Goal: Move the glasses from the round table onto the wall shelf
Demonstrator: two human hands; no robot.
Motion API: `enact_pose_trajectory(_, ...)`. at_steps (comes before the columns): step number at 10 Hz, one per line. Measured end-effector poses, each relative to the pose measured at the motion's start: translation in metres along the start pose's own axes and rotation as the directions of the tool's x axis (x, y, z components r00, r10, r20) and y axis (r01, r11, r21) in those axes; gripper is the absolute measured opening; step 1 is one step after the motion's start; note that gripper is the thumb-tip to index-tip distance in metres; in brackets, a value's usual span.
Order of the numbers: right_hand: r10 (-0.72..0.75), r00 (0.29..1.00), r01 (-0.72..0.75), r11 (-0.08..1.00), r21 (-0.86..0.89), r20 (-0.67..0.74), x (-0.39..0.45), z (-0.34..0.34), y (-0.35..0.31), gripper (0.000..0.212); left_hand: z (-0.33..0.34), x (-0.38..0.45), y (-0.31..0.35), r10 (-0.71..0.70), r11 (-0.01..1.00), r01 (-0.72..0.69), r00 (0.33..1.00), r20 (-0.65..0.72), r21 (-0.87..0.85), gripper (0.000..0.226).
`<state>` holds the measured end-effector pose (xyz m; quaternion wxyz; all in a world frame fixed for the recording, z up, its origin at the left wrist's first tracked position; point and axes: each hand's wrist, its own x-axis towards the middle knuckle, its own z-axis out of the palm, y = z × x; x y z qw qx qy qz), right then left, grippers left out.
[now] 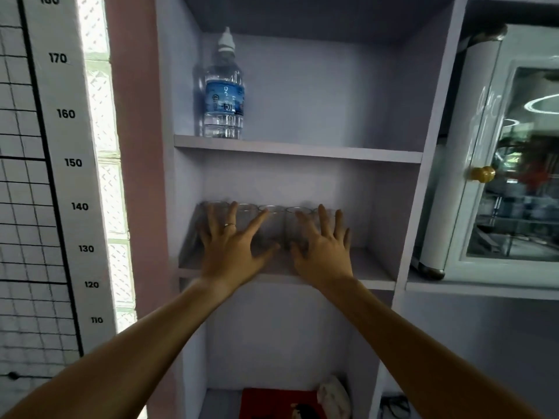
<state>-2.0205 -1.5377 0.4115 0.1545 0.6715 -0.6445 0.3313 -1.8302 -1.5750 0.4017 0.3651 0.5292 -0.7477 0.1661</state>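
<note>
Several clear drinking glasses (273, 225) stand in a row on the middle board of the pale lilac wall shelf (375, 276). My left hand (233, 246), with a ring on one finger, is spread flat in front of the left glasses. Just right of it, my right hand (325, 249) is spread the same way before the right glasses. Both hands hold nothing, and their fingers partly hide the glasses behind them. The round table is out of view.
A water bottle (223, 92) stands on the board above, at its left end. A white glass-door cabinet (511, 164) with a gold knob sits to the right. A height chart (69, 164) hangs at left. Red and white items (281, 403) lie on the lowest board.
</note>
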Motion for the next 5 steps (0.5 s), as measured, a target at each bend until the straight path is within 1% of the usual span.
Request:
enact_pose_trajectory(1,0.024,1.0,-0.024,1.0,-0.015,-0.007,0.001,0.002,-0.003,0.073,-0.002,0.0,-0.002,-0.006,1.0,0.006,1.0,-0.001,-0.011,0.08)
enact_pose_trajectory(2,0.027,0.999,-0.027,0.999,-0.031,0.025,0.001,0.001,-0.005,0.076,-0.005,-0.001,-0.002,-0.008,1.0,0.008,0.999,0.038,-0.012,0.081)
enact_pose_trajectory(3,0.062,0.995,-0.062,0.998,-0.004,0.081,0.005,-0.008,-0.008,0.077,-0.008,-0.001,0.0,0.001,0.999,0.002,0.996,0.086,-0.038,0.083)
enact_pose_trajectory(4,0.061,0.997,-0.062,0.998,0.01,0.049,-0.008,-0.007,-0.01,0.077,-0.007,-0.002,-0.003,0.015,0.998,-0.008,0.996,0.093,-0.07,0.081)
enact_pose_trajectory(5,-0.025,0.992,0.038,0.994,0.103,-0.12,-0.042,-0.005,-0.012,0.061,-0.007,-0.012,-0.007,0.095,0.993,-0.094,0.995,0.019,-0.077,0.071)
